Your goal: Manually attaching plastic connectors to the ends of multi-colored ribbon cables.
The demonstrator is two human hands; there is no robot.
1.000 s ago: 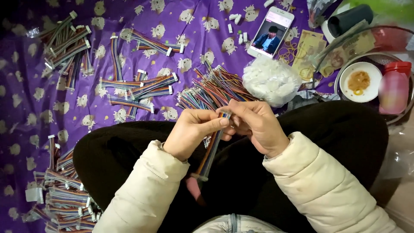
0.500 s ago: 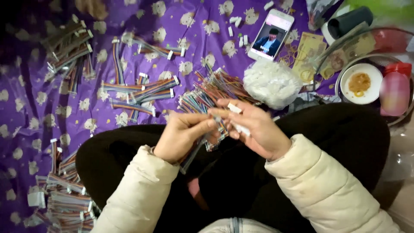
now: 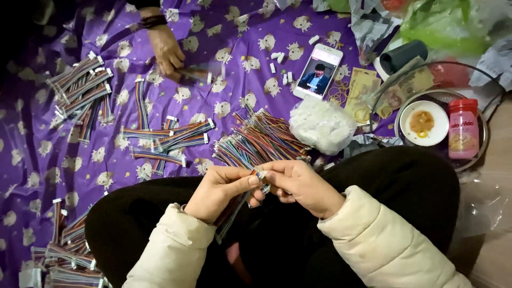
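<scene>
My left hand (image 3: 221, 192) and my right hand (image 3: 298, 184) meet over my lap, both pinching a short bundle of multicoloured wires (image 3: 234, 209) that hangs down toward my left knee. A small white connector (image 3: 261, 174) sits at the bundle's top end, between the fingertips of both hands. Just beyond my hands lies a loose heap of coloured wires (image 3: 261, 141) on the purple patterned cloth (image 3: 106, 160).
Finished wire bundles lie at the centre (image 3: 170, 140), far left (image 3: 80, 88) and bottom left (image 3: 64, 256). Another person's hand (image 3: 168, 53) reaches onto the cloth at the top. A phone (image 3: 318, 71), a white plastic bag (image 3: 321, 125), loose white connectors (image 3: 280, 66), a round tray (image 3: 474, 160) with a bowl and jar are at the right.
The view has tilted, bringing another person's hand into sight at the top. My hands stay together on the wire bundle, fingertips working at its white connector end.
</scene>
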